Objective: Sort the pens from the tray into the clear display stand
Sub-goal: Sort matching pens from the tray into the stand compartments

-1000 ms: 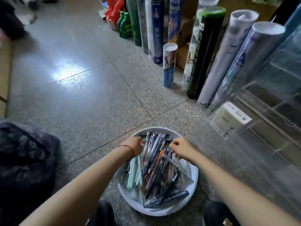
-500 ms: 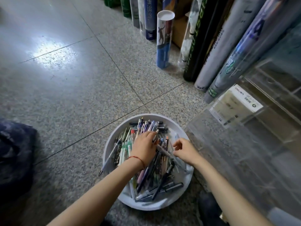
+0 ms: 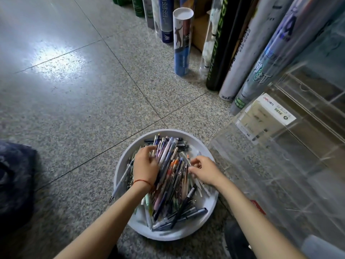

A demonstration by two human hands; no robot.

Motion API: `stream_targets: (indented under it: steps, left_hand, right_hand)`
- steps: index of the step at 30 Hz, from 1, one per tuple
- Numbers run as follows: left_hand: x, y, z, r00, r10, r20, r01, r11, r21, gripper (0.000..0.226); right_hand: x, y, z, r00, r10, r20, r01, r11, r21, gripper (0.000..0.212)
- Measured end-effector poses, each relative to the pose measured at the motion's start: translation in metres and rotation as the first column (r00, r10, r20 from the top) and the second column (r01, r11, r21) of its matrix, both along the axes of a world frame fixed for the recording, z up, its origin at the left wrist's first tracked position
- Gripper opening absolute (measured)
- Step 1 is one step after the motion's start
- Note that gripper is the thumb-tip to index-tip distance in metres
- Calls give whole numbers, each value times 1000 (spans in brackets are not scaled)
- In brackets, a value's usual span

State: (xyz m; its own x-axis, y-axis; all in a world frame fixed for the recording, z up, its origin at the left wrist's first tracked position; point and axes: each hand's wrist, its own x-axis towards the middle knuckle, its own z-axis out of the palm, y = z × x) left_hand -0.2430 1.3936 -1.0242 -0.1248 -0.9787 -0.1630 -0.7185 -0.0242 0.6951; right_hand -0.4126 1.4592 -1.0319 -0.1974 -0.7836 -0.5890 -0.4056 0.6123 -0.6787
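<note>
A round white tray (image 3: 196,231) sits on the speckled floor, heaped with several pens (image 3: 173,184) of mixed colours. My left hand (image 3: 144,167), a red string at its wrist, curls its fingers round a bundle of pens at the tray's left side. My right hand (image 3: 204,170) is over the tray's right part and pinches a thin pen between thumb and fingers. The clear display stand (image 3: 280,156) rises just right of the tray, its compartments holding nothing that I can see.
Tall shuttlecock tubes (image 3: 182,42) and rolled tubes (image 3: 248,51) lean along the back right. A dark bag (image 3: 15,180) lies at the left. One pen (image 3: 119,184) hangs over the tray's left rim. Open floor (image 3: 74,90) stretches ahead and left.
My left hand went from the tray's left edge onto the pile and gathered a bundle of pens. My right hand shifted slightly and pinched a pen. The view dipped closer.
</note>
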Motion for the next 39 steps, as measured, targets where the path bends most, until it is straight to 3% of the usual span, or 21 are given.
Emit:
stream_targets:
  steps: [3,5,7,10,12,18,25,28,31,33,35,39]
  left_hand:
    - [5,-1,-6,955,-206,214,213,977,-8,34]
    - [5,1,-8,917,-264,300,283,959,-22,33]
    - [1,3,-7,891,-262,371,291,956,-25,30]
    - [-4,4,-6,863,-253,437,273,962,17,30]
    - [-7,2,-4,831,-280,481,289,956,56,38]
    - [-24,-2,8,745,-298,597,286,951,118,31]
    - [-30,-2,9,742,-266,615,236,963,132,33]
    - [-26,-1,6,787,-224,575,191,974,118,35]
    - [-25,1,6,839,-174,515,130,984,122,34]
    - [-27,4,7,857,-155,491,104,986,130,34]
    - [-27,6,8,858,-153,491,86,984,156,34]
    - [-24,11,7,852,-139,505,68,985,157,29]
  right_hand:
    - [-2,-4,1,957,-217,192,222,975,-6,25]
    - [-3,-6,1,943,-265,201,272,962,-8,28]
    - [-3,-8,0,951,-284,123,289,957,-21,19]
    - [-2,-5,-4,960,-193,-201,193,981,-16,12]
    - [-1,-1,-7,940,-148,-307,156,988,2,13]
    - [3,12,-18,920,-88,-382,83,996,-29,14]
    - [5,10,-17,918,-75,-390,75,997,-13,13]
    - [2,6,-17,939,-119,-322,133,991,23,21]
    - [-1,2,-16,945,-298,-136,306,951,44,22]
    - [-2,0,-13,900,-433,44,429,900,77,12]
    - [-4,-1,-8,818,-541,198,527,841,121,16]
    - [-5,0,4,732,-609,306,587,791,172,18]
